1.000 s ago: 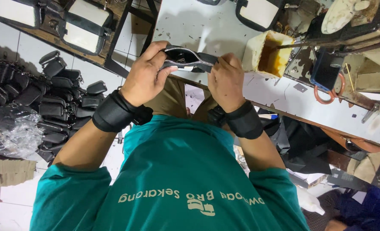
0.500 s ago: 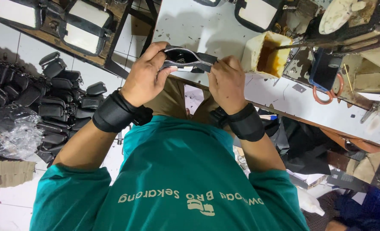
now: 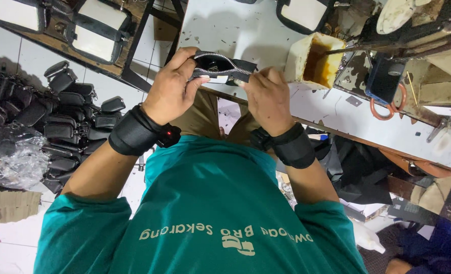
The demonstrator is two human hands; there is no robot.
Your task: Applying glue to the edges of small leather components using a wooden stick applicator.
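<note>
**Both hands on a small black zip pouch at the table edge**

Bottom of the frame: teal shirt (image 3: 205,213) fills the lower centre, pale lettering across it. Both forearms rise from it, each with a black wrist band (image 3: 134,133) near the middle of the frame.

Centre, just above the bands: left hand (image 3: 170,90) at centre left, fingers curled and pressed together around the left end of a small black zip pouch (image 3: 220,67), thumb underneath. Right hand (image 3: 267,97) at centre right, fingertips pinching the pouch's right end. The pouch sits between the two hands, upper centre, held over the near edge of the white table (image 3: 235,30). Its zip runs along the top; the mouth looks partly open, though the inside is too dark to be sure.

Left side of the frame, on the tiled floor: a heap of black pouches (image 3: 68,116), with a crumpled clear plastic bag (image 3: 12,157) at the far left.

Upper right, on the table: an open cream container (image 3: 311,61) with brown staining inside. Further right, a dark phone (image 3: 385,76) lying on an orange loop.

Top edge: black-framed white panels (image 3: 96,38) at upper left.
</note>
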